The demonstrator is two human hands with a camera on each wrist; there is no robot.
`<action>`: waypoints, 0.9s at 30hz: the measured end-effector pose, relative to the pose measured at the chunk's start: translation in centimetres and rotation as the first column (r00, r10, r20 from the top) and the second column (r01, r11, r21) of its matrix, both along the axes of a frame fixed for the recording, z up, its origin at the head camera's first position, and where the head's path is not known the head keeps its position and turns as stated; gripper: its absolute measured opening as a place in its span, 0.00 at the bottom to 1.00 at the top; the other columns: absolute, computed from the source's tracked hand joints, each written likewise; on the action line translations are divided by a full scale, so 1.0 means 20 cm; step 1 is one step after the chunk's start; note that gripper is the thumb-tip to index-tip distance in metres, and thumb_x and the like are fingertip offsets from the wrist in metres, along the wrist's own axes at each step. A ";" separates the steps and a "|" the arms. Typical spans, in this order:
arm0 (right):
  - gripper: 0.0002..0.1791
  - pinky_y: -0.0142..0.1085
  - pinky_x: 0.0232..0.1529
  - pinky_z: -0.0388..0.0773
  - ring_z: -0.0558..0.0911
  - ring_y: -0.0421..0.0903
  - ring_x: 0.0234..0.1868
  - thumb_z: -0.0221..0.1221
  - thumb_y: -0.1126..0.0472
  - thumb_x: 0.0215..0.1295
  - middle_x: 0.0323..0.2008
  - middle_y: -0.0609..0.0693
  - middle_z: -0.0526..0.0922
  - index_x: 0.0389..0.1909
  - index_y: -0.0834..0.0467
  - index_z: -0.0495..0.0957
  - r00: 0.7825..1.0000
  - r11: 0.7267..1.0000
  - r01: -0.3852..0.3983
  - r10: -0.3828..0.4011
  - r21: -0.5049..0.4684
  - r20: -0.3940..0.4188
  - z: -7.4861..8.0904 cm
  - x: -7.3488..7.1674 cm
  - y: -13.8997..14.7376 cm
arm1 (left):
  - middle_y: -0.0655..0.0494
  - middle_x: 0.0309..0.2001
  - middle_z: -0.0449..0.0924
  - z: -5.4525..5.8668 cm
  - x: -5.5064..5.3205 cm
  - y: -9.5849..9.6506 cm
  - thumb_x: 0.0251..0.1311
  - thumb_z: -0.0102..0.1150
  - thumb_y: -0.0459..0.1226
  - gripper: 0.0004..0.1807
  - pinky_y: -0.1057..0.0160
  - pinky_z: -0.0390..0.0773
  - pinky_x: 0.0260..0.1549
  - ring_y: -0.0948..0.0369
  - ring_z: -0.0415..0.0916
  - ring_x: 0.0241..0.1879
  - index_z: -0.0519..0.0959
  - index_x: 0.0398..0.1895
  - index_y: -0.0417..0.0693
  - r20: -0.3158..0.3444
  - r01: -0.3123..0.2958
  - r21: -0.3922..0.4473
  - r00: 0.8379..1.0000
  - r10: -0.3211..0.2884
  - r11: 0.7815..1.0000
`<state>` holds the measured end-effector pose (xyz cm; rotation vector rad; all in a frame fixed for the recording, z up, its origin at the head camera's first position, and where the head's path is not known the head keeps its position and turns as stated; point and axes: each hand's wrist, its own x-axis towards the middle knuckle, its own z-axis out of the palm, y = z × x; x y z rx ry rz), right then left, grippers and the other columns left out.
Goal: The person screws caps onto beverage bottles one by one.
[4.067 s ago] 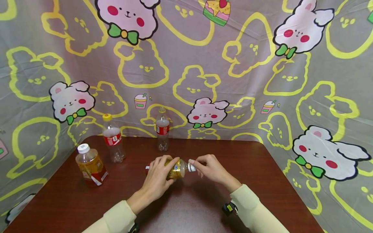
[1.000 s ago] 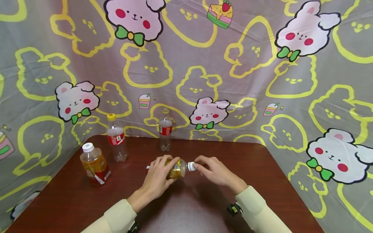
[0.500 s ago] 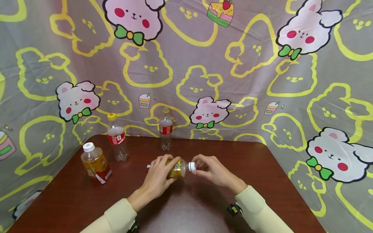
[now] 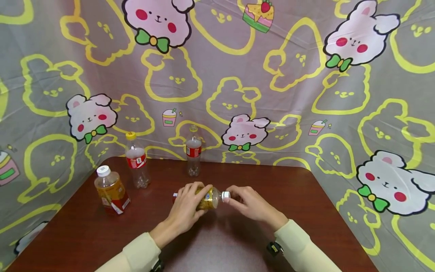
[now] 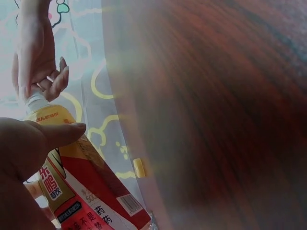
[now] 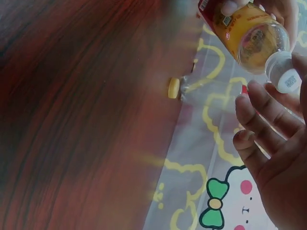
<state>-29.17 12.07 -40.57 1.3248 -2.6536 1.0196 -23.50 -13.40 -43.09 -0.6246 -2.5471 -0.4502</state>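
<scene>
A drink bottle (image 4: 208, 200) with a yellow and red label lies sideways in the air over the table, its neck toward the right. My left hand (image 4: 186, 206) grips it around the body, with the thumb across the label in the left wrist view. At the neck is a white cap (image 6: 284, 73), with a small printed code on top. My right hand (image 4: 249, 204) pinches this cap between thumb and index finger. Its other fingers (image 6: 261, 124) spread loosely beside the cap in the right wrist view. The bottle's base is mostly hidden behind my left hand in the head view.
A similar white-capped bottle (image 4: 111, 192) stands at the table's left. Behind it stands a clear bottle (image 4: 137, 166) with a yellow cap and red label. Another clear bottle (image 4: 193, 153) is at the back edge. A patterned cloth (image 4: 289, 94) surrounds the brown table (image 4: 272, 177).
Half a second ago my right fingers were spread wider around the cap; now they have closed in on it. The bottle has shifted slightly right, still gripped by my left hand.
</scene>
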 end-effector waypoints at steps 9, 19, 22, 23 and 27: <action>0.12 0.30 0.24 0.70 0.72 0.33 0.24 0.54 0.40 0.73 0.24 0.35 0.72 0.41 0.43 0.71 0.987 0.995 0.045 -0.031 0.090 -0.157 -0.01 0.01 0.00 | 0.53 0.58 0.72 0.01 0.01 0.01 0.45 0.81 0.41 0.45 0.42 0.70 0.54 0.49 0.70 0.57 0.71 0.70 0.59 0.001 0.010 0.005 1.000 -0.010 1.000; 0.16 0.29 0.18 0.62 0.64 0.32 0.18 0.50 0.39 0.75 0.16 0.36 0.65 0.27 0.40 0.72 0.982 0.992 0.130 -0.128 0.001 -0.139 -0.02 0.02 -0.02 | 0.51 0.57 0.72 0.01 0.02 0.04 0.45 0.82 0.40 0.45 0.41 0.70 0.53 0.48 0.71 0.56 0.71 0.70 0.58 -0.028 -0.010 0.016 1.000 0.010 1.000; 0.10 0.30 0.21 0.70 0.71 0.33 0.21 0.56 0.43 0.73 0.20 0.36 0.73 0.35 0.41 0.78 0.994 0.994 0.070 -0.077 -0.078 -0.084 -0.02 0.01 -0.02 | 0.51 0.57 0.72 0.02 0.01 0.03 0.44 0.82 0.41 0.45 0.41 0.70 0.53 0.48 0.71 0.56 0.71 0.70 0.58 -0.045 -0.013 -0.023 0.999 0.012 1.000; 0.07 0.30 0.24 0.73 0.74 0.33 0.23 0.58 0.45 0.72 0.23 0.36 0.77 0.38 0.42 0.79 0.996 0.993 0.045 -0.053 -0.106 -0.071 -0.03 0.00 -0.01 | 0.51 0.57 0.72 0.02 0.01 0.02 0.45 0.82 0.41 0.45 0.41 0.70 0.53 0.48 0.71 0.57 0.71 0.70 0.58 -0.042 -0.012 -0.030 0.999 0.011 0.999; 0.11 0.33 0.32 0.80 0.81 0.36 0.31 0.65 0.53 0.68 0.33 0.38 0.84 0.48 0.47 0.80 0.998 0.981 -0.052 0.043 -0.185 -0.053 -0.03 -0.01 0.00 | 0.52 0.57 0.72 0.01 0.01 0.00 0.46 0.81 0.42 0.44 0.41 0.71 0.53 0.48 0.71 0.57 0.71 0.70 0.59 -0.006 -0.007 -0.028 1.000 0.007 1.000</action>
